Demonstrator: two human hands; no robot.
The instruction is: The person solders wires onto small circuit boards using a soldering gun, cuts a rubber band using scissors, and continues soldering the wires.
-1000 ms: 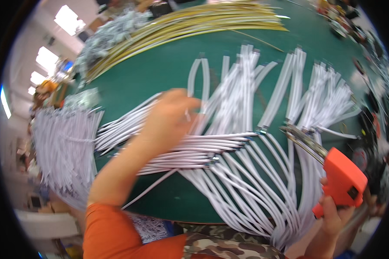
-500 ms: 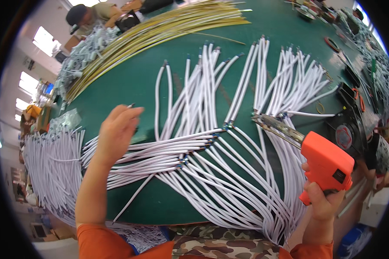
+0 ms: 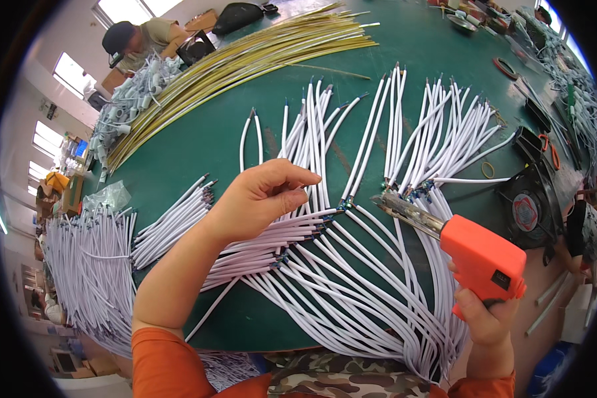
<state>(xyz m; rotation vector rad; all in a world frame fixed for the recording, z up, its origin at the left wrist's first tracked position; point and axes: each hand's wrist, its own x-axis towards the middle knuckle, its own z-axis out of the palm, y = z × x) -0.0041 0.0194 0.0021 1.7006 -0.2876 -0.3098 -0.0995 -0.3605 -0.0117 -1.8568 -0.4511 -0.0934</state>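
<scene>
My left hand (image 3: 268, 196) is raised over a row of white cables (image 3: 272, 242) lying sideways. Its forefinger stretches out to the right, with the thumb apart below it, and no object shows between them. In my right hand (image 3: 487, 312) is an orange pistol-shaped power tool (image 3: 484, 259), gripped by its handle. Its long, stained metal nose (image 3: 411, 215) points up and left, near the middle of the cables. Dark bluish cable ends (image 3: 341, 204) meet there. More white cables (image 3: 308, 132) fan out behind my left hand.
A tied bundle of white cables (image 3: 89, 265) lies at the left. Yellow strips (image 3: 245, 73) stretch across the far side, near a person in a dark cap (image 3: 119, 41). At right are a black fan (image 3: 527, 209), orange-handled scissors (image 3: 552, 152) and a roll of tape (image 3: 505, 68).
My left hand has moved right, from the left part of the cable row to near its middle. The orange tool has shifted slightly left and down. A separate short cable bundle now shows at left.
</scene>
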